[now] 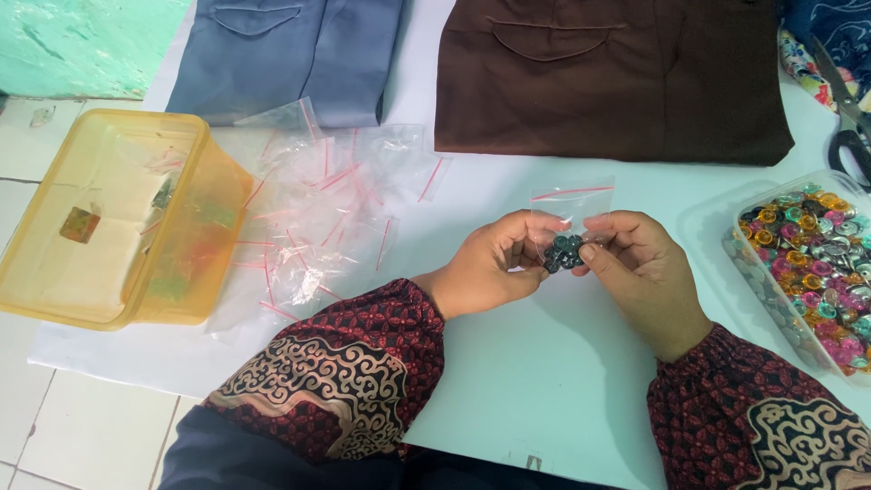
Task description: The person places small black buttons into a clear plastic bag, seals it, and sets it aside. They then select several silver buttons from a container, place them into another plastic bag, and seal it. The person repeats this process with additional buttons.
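Two hands meet over the white table [544, 381], and I see both pinched on one small clear bag [573, 210] with a red zip strip. My left hand [494, 263] grips its left edge, my right hand [640, 268] its right edge. A clump of dark buttons [562, 253] sits low in the bag, between my thumbs. The bag's mouth points away from me, its long axis upright. Neither hand is nearer.
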